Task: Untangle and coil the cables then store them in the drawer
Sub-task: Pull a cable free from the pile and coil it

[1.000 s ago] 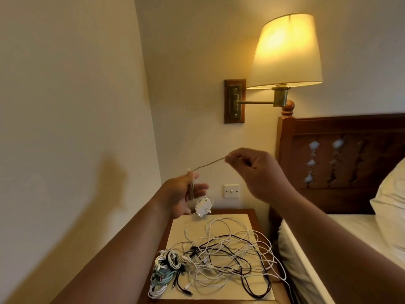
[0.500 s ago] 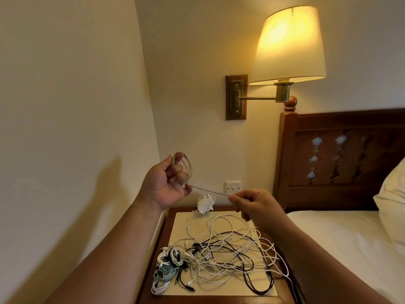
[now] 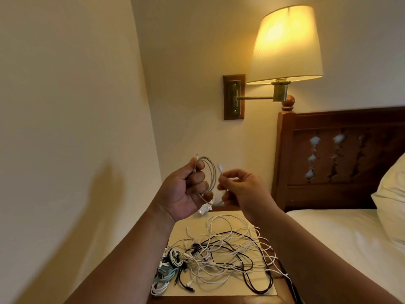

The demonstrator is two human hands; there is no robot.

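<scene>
Fingers [image 3: 198, 178] of left hand [image 3: 183, 195] grip coiled cable [image 3: 214, 172] — right hand [image 3: 243, 188] pinches end.

Source: lit wall lamp [image 3: 285, 42], warm yellow, above the nightstand's [image 3: 219, 299] far edge.
Brightness: moderate; the shade glares near white, the headboard [image 3: 341, 163] stays dark.
Shadows: soft arm shadow on the left wall [image 3: 107, 194]; faint ones under the cables [image 3: 221, 253].
Distortion: wide-angle bowing of the wall corner.
Focus: sharp centre, softer margins.
</scene>
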